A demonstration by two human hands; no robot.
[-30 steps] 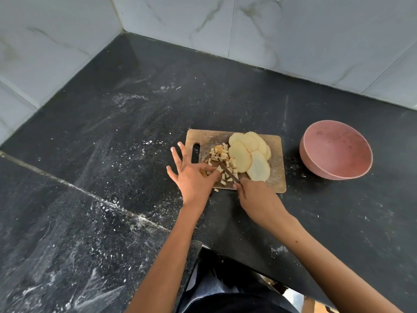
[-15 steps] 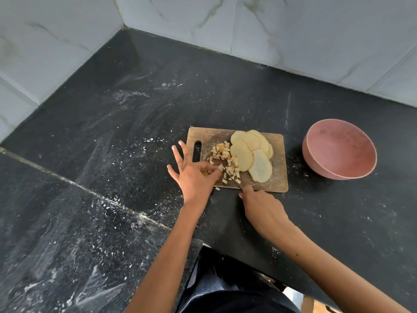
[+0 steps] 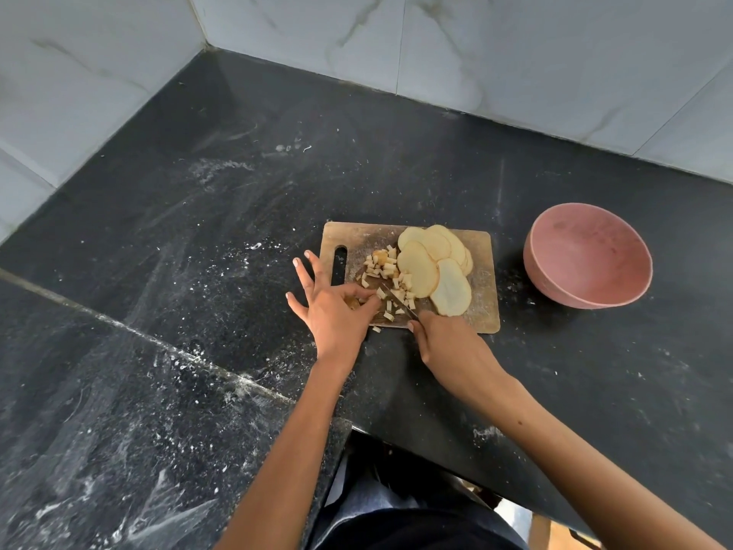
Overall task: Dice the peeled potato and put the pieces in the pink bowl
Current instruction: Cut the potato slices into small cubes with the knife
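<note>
Black stone counter is carrying my cutting board. My left hand is pinching a potato strip, outer fingers spread; my right hand is gripping the knife. Uncut slices are lying right of the blade. Farther right, the pink bowl is sitting empty. Compared with a half-second earlier, my right hand is now closer to the board.

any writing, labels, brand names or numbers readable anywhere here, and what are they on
None can be read.
The cutting board, the pink bowl, the knife, the black counter and the marble wall tiles all show plain surfaces with no print, label or number.
</note>
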